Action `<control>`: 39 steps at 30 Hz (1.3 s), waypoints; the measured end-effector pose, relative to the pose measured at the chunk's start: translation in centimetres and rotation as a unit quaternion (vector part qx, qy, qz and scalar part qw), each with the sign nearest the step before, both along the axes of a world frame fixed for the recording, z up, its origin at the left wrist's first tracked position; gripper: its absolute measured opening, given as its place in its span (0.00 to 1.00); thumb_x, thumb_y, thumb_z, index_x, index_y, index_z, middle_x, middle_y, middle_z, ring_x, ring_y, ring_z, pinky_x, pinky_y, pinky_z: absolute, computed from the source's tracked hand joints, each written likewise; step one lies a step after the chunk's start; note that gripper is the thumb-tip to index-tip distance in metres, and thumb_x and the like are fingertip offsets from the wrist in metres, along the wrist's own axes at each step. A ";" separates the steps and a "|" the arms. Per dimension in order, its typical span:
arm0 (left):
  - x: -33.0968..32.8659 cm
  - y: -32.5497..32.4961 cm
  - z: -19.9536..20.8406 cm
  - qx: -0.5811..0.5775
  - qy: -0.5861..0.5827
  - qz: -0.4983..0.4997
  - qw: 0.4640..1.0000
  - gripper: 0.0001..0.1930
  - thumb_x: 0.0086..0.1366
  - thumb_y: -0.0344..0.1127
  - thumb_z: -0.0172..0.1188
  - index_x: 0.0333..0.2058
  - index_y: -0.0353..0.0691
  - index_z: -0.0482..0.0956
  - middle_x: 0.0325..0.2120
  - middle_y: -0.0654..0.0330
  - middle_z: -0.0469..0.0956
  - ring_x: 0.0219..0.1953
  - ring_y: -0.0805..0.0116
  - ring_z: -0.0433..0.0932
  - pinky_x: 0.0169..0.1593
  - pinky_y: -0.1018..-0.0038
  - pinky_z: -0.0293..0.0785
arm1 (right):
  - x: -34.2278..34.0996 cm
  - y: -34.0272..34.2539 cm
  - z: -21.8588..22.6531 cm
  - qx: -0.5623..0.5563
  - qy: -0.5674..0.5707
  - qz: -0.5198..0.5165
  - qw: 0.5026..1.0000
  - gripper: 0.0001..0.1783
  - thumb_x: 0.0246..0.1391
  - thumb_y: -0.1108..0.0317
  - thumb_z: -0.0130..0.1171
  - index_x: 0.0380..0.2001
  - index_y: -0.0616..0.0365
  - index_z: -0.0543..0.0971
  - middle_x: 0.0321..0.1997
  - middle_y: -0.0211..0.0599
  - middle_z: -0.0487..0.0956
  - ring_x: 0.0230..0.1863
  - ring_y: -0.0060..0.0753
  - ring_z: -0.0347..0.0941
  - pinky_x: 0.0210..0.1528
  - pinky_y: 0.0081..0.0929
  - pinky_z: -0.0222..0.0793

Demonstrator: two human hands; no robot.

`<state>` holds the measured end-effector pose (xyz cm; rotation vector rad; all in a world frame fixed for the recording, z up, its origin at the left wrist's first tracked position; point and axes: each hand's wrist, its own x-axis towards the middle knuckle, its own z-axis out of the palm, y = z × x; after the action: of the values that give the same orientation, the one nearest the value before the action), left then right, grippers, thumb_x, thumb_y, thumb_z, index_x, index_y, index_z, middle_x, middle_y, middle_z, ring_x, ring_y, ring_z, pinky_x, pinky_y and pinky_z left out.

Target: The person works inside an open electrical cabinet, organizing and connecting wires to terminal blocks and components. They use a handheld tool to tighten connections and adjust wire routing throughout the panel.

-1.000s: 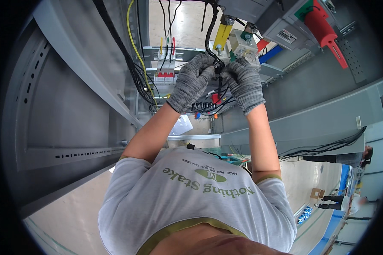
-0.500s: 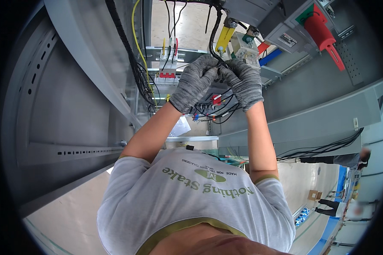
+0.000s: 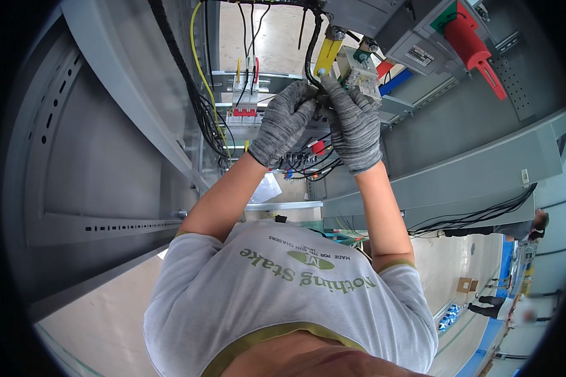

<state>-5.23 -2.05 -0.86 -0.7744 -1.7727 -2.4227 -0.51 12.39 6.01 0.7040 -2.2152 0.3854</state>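
A black wrapped cable bundle (image 3: 309,58) hangs down in a curve beside a yellow busbar (image 3: 327,56) inside a grey metal cabinet. Grey knitted gloves cover both of my hands. My left hand (image 3: 284,124) is closed round the lower end of the bundle, its fingertips hiding that end. Close against it on the right, my right hand (image 3: 357,133) has its thumb and fingers drawn together beside the bundle. Its fingertips reach up to the bolt at the busbar's lower end; what they pinch is hidden.
Left of my hands sits a white breaker with red levers (image 3: 244,113). A red handle (image 3: 475,53) juts out at the upper right. A yellow-green wire (image 3: 201,63) and black wires run down the left side. People stand far off at the right, near a cardboard box (image 3: 465,284).
My right hand has shifted slightly left and its fingers now point further up toward the busbar bolt. The left hand stays at the bundle. The view has shifted a little.
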 end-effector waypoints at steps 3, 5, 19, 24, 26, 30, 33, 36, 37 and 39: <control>0.3 -0.1 0.2 0.000 -0.010 0.001 1.000 0.11 0.64 0.24 0.53 0.46 0.32 0.74 0.39 0.57 0.79 0.43 0.73 0.78 0.50 0.76 0.73 | 0.2 -0.2 -0.4 -0.044 -0.011 -0.015 0.999 0.17 0.40 0.72 0.62 0.39 0.52 0.81 0.31 0.34 0.80 0.34 0.41 0.75 0.40 0.37 0.70; 0.6 -0.1 0.7 -0.004 -0.027 -0.005 1.000 0.11 0.64 0.24 0.53 0.46 0.32 0.74 0.40 0.57 0.79 0.43 0.72 0.77 0.51 0.76 0.73 | 0.1 0.6 -0.3 -0.013 0.001 -0.019 1.000 0.17 0.39 0.76 0.65 0.37 0.53 0.81 0.32 0.36 0.80 0.35 0.43 0.75 0.42 0.38 0.70; 0.1 0.0 -0.2 0.008 -0.033 -0.007 0.999 0.13 0.65 0.26 0.56 0.47 0.33 0.74 0.41 0.57 0.79 0.43 0.74 0.77 0.50 0.76 0.74 | 2.8 0.0 0.3 0.083 -0.027 -0.135 0.987 0.22 0.48 0.73 0.59 0.50 0.51 0.77 0.36 0.40 0.78 0.42 0.47 0.73 0.42 0.44 0.69; 0.3 0.3 1.0 -0.053 -0.024 0.011 0.998 0.15 0.61 0.28 0.61 0.47 0.33 0.74 0.41 0.58 0.79 0.43 0.73 0.77 0.50 0.75 0.74 | 4.1 -1.4 -1.3 0.149 -0.112 -0.073 0.980 0.20 0.43 0.72 0.59 0.44 0.54 0.78 0.41 0.42 0.78 0.45 0.46 0.74 0.50 0.41 0.67; 0.0 0.0 0.4 -0.077 0.011 0.036 0.996 0.17 0.59 0.25 0.64 0.47 0.34 0.74 0.41 0.58 0.78 0.43 0.72 0.77 0.52 0.75 0.73 | 4.8 -1.9 -1.1 0.218 -0.097 -0.077 0.968 0.21 0.42 0.74 0.59 0.44 0.54 0.78 0.43 0.43 0.77 0.46 0.46 0.74 0.52 0.40 0.67; 0.9 -0.3 1.8 -0.136 0.031 0.067 0.988 0.19 0.57 0.26 0.66 0.47 0.34 0.74 0.40 0.57 0.79 0.45 0.71 0.77 0.53 0.73 0.72 | 5.1 -1.6 -0.7 0.130 -0.198 0.007 0.972 0.21 0.39 0.79 0.57 0.42 0.57 0.78 0.43 0.45 0.77 0.47 0.48 0.73 0.50 0.37 0.70; 1.2 -0.4 2.0 -0.158 0.053 0.099 0.981 0.18 0.58 0.27 0.65 0.47 0.33 0.74 0.40 0.56 0.79 0.45 0.70 0.78 0.53 0.73 0.73 | 4.0 -0.5 0.6 0.033 -0.093 -0.072 0.993 0.20 0.40 0.80 0.58 0.41 0.58 0.78 0.39 0.44 0.77 0.44 0.50 0.74 0.47 0.38 0.71; 1.3 -0.6 1.6 -0.146 0.048 0.110 0.982 0.17 0.59 0.27 0.63 0.47 0.32 0.74 0.39 0.56 0.80 0.45 0.70 0.78 0.52 0.73 0.73 | 1.8 -0.2 1.6 -0.095 -0.114 -0.112 0.983 0.16 0.48 0.66 0.63 0.42 0.57 0.77 0.38 0.46 0.80 0.44 0.51 0.75 0.47 0.41 0.69; 1.4 -0.4 1.7 -0.150 0.056 0.114 0.980 0.16 0.60 0.27 0.62 0.47 0.32 0.74 0.39 0.56 0.80 0.44 0.70 0.78 0.52 0.73 0.73 | 0.9 0.4 1.5 -0.093 -0.189 -0.121 0.970 0.16 0.49 0.63 0.62 0.42 0.56 0.78 0.37 0.46 0.80 0.42 0.51 0.76 0.46 0.41 0.70; 1.2 -0.1 1.5 -0.086 0.032 0.075 0.993 0.12 0.63 0.27 0.58 0.46 0.31 0.75 0.37 0.56 0.80 0.41 0.71 0.79 0.50 0.75 0.73 | -1.0 1.8 0.7 -0.084 -0.334 -0.131 0.930 0.17 0.52 0.58 0.62 0.42 0.55 0.79 0.35 0.47 0.81 0.39 0.50 0.77 0.44 0.40 0.72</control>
<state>-4.00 -2.14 0.59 -0.6941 -1.9563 -2.1504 -1.56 14.14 6.74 0.1779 -2.8199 0.7529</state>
